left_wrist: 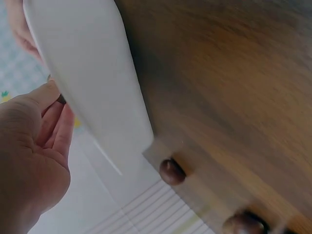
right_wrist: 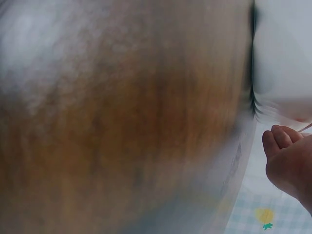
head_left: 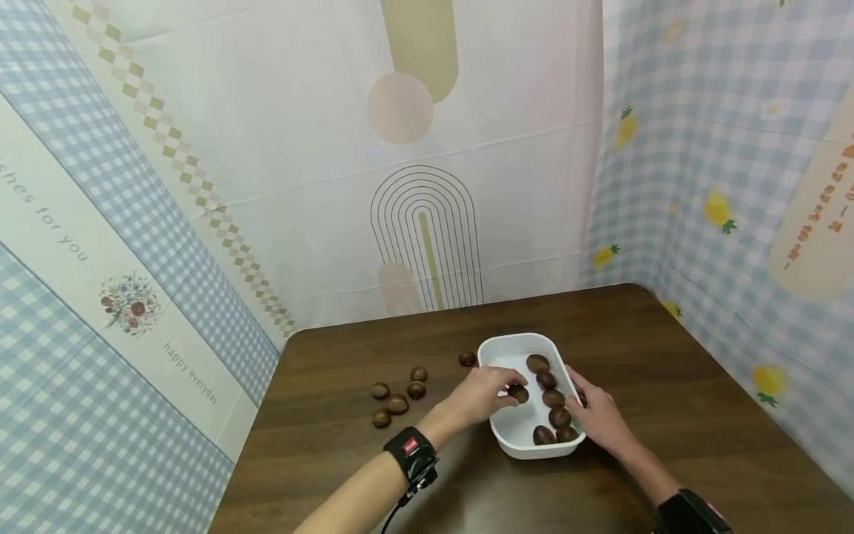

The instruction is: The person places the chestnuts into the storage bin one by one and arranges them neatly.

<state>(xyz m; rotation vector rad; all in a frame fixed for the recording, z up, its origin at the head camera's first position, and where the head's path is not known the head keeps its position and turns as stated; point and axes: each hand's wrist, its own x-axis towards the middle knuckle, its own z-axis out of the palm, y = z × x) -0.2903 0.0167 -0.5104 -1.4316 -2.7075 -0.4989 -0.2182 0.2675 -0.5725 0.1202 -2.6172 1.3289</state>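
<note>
A white rectangular container [head_left: 510, 430] stands on the wooden table, with several brown chestnuts [head_left: 553, 398] lined up along its right side. My left hand [head_left: 480, 394] reaches over the container's left rim and pinches a chestnut [head_left: 518, 394] between thumb and fingers. In the left wrist view that chestnut is mostly hidden behind the left hand [left_wrist: 36, 141] and the rim. My right hand [head_left: 598, 415] grips the container's right wall, thumb at the rim and fingers outside. The right wrist view shows the right hand [right_wrist: 290, 158] at its edge, against the white wall.
Several loose chestnuts [head_left: 397, 404] lie on the table [head_left: 320, 445] left of the container. A single chestnut [head_left: 467, 359] sits close by the container's far left corner. A patterned cloth [head_left: 320, 245] hangs behind the table. A cable runs from the left wrist strap [head_left: 411, 454].
</note>
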